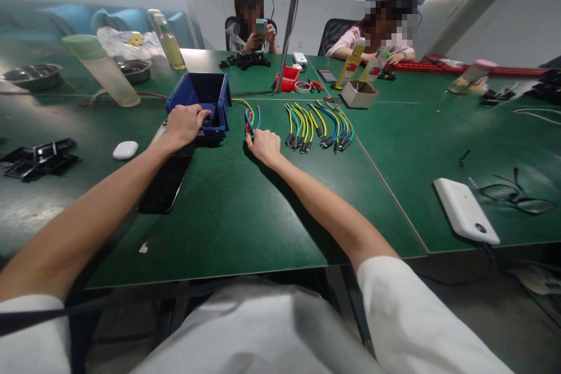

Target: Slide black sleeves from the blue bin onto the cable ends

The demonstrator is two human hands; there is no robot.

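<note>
My left hand (186,123) is at the near edge of a blue plastic bin (222,96), its fingers bent over the rim; whether they hold anything is hidden. To the right, my right hand (265,146) is closed at the lower end of a small bunch of blue, yellow and red wires (253,120) on the green table (263,216). Beyond it on the right lie several yellow-green cables (300,127) with black connectors, and beside them a second group of blue and yellow cables (335,127).
A black phone (165,186) and white earphone case (125,150) lie near my left arm. Behind the cables are a red container (288,78), a cardboard box (359,94) and a metal pole (291,23). Two people sit across the table. A white device (465,210) lies right.
</note>
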